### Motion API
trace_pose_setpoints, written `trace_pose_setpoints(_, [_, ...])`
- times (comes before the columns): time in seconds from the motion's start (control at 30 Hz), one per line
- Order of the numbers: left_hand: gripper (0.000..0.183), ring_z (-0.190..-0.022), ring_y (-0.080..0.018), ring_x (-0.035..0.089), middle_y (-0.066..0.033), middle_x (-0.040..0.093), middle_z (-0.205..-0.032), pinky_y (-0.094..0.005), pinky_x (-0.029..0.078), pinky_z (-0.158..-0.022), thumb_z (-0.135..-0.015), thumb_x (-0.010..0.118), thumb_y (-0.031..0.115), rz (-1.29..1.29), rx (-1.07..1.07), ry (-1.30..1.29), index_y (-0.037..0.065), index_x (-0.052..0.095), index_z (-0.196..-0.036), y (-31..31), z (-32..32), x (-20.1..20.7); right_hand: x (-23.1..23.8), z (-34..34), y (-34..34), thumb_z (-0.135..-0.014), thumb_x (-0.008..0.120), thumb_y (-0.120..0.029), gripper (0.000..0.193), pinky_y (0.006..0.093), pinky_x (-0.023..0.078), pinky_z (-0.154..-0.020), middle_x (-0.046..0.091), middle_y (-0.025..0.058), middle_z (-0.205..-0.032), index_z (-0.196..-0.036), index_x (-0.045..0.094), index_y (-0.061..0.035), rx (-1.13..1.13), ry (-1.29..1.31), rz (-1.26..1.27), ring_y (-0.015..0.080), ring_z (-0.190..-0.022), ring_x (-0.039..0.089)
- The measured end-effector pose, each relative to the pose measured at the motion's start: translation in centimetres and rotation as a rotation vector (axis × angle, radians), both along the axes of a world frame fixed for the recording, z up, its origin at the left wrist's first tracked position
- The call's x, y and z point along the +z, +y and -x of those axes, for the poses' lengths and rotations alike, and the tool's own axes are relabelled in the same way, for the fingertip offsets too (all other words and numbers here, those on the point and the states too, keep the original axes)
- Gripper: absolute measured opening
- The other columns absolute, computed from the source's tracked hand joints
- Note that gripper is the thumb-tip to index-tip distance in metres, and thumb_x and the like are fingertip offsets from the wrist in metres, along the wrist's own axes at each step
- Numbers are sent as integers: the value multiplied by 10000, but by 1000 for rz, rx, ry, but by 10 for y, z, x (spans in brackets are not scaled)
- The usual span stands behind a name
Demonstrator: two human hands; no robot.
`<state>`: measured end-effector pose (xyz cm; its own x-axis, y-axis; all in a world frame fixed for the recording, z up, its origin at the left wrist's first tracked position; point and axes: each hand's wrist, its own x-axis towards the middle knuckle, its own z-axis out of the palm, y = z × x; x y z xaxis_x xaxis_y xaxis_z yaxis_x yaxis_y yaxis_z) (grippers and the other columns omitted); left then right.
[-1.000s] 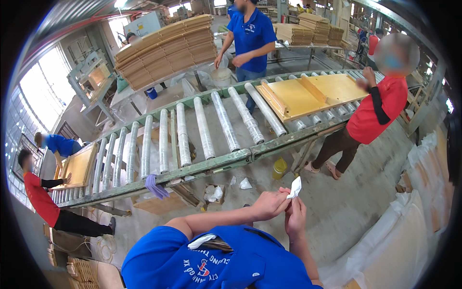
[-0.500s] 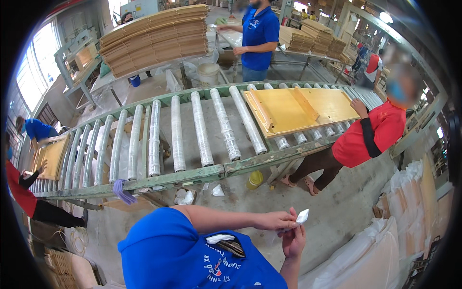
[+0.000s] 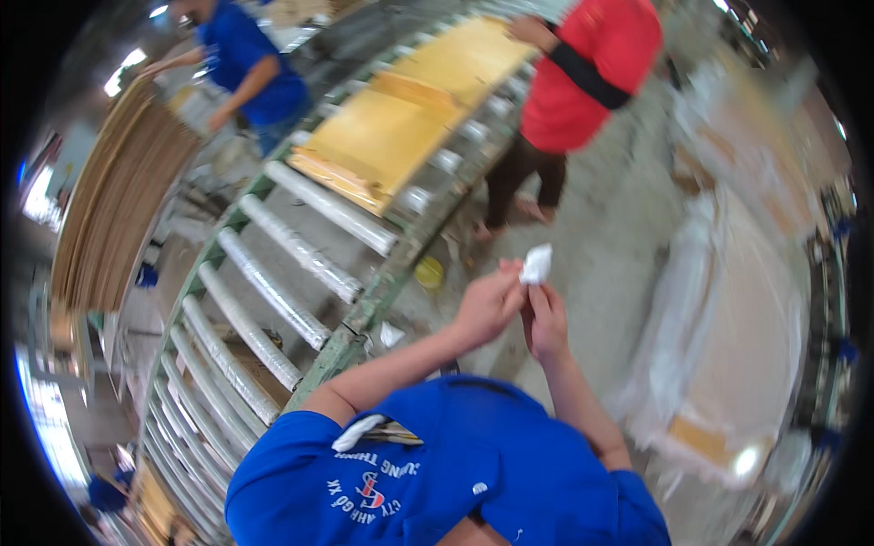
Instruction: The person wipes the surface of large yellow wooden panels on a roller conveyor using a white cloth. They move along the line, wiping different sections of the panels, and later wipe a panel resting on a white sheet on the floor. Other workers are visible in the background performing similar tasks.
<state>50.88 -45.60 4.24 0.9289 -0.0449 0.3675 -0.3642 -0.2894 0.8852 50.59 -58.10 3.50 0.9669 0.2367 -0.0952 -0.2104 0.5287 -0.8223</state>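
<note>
A small white wad (image 3: 537, 264), paper or thin cloth though the blur leaves which unclear, stands up from the fingertips in front of the wearer's chest, above the concrete floor (image 3: 601, 205). The left hand (image 3: 492, 305) is closed with its fingers bunched against the wad's lower left edge; the right hand (image 3: 544, 328), just beside it, pinches at the bottom with fingertips drawn together, its other fingers curled. The wad looks very light, soft and limp, likely to crease or tear under a hard pull rather than slip, so a gentle thumb-and-finger grip on the gathered lower end should suit it, with the loose upper part left free. Beyond the hands, a yellow bucket (image 3: 428, 272) sits on the floor near the roller conveyor (image 3: 332, 355), which carries a yellow wooden panel (image 3: 364, 136); a co-worker in red (image 3: 592, 86) has a hand at its far end.
</note>
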Motion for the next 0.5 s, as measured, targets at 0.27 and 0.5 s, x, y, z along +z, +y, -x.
trace_pose_setpoints(0.27, [304, -784, -98, 473, -9, 544, -825, -263, 395, -716, -950, 431, 255, 285, -667, 540, -9, 578, -910, -56, -70, 17, 9, -43, -75, -924, 448, -135, 265, 278, 462, -753, 599, 109, -1110, -1104, 578, 10, -167, -32, -144, 132, -860, 567])
trace_pose_setpoints(0.5, [239, -679, -53, 365, 36, 459, -739, -223, 306, -596, -938, 429, 193, 305, -538, 487, 19, 549, -827, -150, -129, 0, -5, -98, -153, -940, 452, -188, 256, 238, 445, -718, 577, -3, -880, -1101, 556, -18, -229, -240, 107, 74, -783, 527])
